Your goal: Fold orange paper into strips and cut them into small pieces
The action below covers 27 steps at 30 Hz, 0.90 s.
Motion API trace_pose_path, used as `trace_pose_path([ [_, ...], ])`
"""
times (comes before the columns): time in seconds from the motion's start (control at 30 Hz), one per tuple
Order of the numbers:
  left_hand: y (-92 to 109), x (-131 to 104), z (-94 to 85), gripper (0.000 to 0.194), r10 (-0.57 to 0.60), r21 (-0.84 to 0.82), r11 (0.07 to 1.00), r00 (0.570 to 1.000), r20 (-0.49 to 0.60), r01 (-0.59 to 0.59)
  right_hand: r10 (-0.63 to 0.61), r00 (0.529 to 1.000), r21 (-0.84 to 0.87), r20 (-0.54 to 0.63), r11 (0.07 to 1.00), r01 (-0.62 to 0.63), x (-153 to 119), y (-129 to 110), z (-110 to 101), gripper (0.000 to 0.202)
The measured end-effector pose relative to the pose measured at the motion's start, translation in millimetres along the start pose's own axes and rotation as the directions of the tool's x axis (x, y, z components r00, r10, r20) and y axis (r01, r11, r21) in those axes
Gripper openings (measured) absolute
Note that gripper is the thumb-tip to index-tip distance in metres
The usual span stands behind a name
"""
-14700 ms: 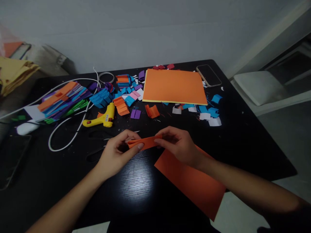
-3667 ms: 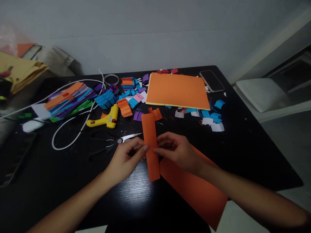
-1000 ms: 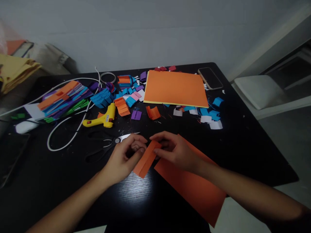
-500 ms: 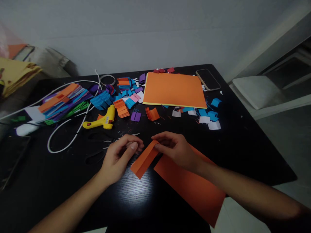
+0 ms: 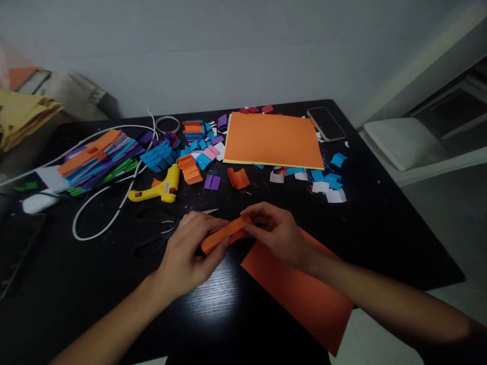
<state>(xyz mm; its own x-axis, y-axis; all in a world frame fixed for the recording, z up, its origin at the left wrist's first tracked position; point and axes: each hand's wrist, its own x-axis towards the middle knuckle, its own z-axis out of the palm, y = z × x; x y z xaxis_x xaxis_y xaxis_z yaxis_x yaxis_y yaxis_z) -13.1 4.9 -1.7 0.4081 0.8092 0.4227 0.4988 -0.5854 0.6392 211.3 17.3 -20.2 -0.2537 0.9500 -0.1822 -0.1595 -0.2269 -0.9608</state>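
Observation:
A folded orange paper strip is held above the black table between both hands. My left hand closes on its left end, thumb below and fingers along the far side. At the other end, my right hand pinches the strip between thumb and fingers. Beneath my right wrist lies a larger orange paper sheet, partly covered by the forearm. Black-handled scissors rest just beyond my left hand, their blades partly hidden behind it.
A yellow glue gun and a looping white cable lie on the left. Folded paper bundles are heaped behind them. Stacked orange sheets sit at the back, with a phone beside them and paper scraps in front.
My left hand has moved right and taken hold of the strip's left end. The strip has swung up flatter and its long fold has closed. My right hand keeps its pinch.

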Motion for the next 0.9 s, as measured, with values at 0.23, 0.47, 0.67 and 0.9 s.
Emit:
trace_pose_path([
  [0.23,3.4,0.2,-4.2,0.029,0.009,-0.033,0.999,0.999,-0.038,-0.011,-0.017,1.0,-0.119,-0.005,0.993,0.017,-2.4,-3.3,0.4,0.023],
  [0.47,4.1,-4.0,-8.9,0.038,0.07,-0.152,0.986,0.997,0.023,-0.066,-0.025,1.0,-0.1,0.006,0.995,0.025,-3.3,-1.9,0.5,0.027],
  [0.67,-2.7,-8.3,-12.4,0.043,0.027,-0.277,0.961,0.996,0.088,-0.002,-0.023,1.0,-0.101,0.015,0.995,0.025,-3.5,-1.0,1.0,0.021],
  [0.9,-8.9,-4.4,-15.7,0.054,-0.004,-0.342,0.938,0.991,0.136,0.051,-0.048,0.998,-0.178,0.045,0.983,0.056,-4.2,-3.6,0.0,0.016],
])
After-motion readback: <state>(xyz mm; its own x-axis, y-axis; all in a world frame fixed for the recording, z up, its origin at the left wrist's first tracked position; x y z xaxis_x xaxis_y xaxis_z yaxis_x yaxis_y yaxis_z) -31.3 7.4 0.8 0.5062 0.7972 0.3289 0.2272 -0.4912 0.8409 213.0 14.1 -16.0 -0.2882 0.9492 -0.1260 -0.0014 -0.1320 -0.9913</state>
